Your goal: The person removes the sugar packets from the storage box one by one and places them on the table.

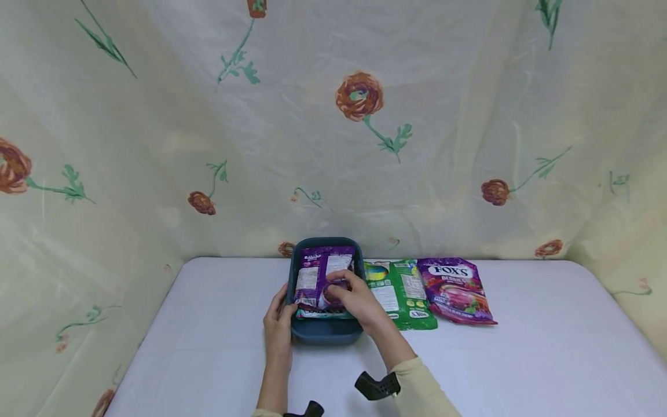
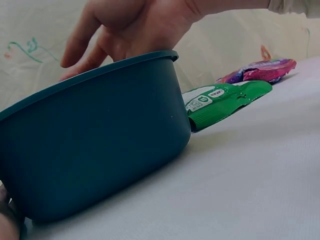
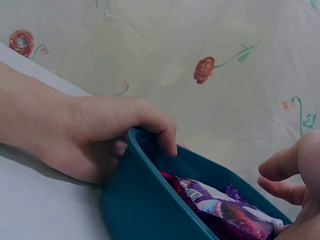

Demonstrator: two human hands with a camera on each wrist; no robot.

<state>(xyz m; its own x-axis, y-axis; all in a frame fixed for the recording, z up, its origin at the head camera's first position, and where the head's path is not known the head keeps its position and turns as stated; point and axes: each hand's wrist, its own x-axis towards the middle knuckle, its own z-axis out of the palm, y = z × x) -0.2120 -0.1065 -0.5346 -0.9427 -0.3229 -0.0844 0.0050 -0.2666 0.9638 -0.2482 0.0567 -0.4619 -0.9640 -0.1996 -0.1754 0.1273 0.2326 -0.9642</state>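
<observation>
A dark teal plastic bin (image 1: 327,335) stands near the table's back edge. In it, a purple candy packet (image 1: 308,278) lies on top of another packet with a light teal edge. My left hand (image 1: 278,324) grips the bin's left side, its thumb hooked over the rim in the right wrist view and its fingers outside the wall. My right hand (image 1: 356,298) reaches over the bin's right rim, fingers spread and resting on the purple packet. In the left wrist view the bin's wall hides the packets and the right fingertips.
Right of the bin lies a green packet (image 1: 411,289), partly under the right wrist's line. Beside it is a purple Fox's Berries packet (image 1: 455,292). Both rest on the white-covered table (image 1: 547,347). A flowered curtain (image 1: 292,133) hangs behind the table.
</observation>
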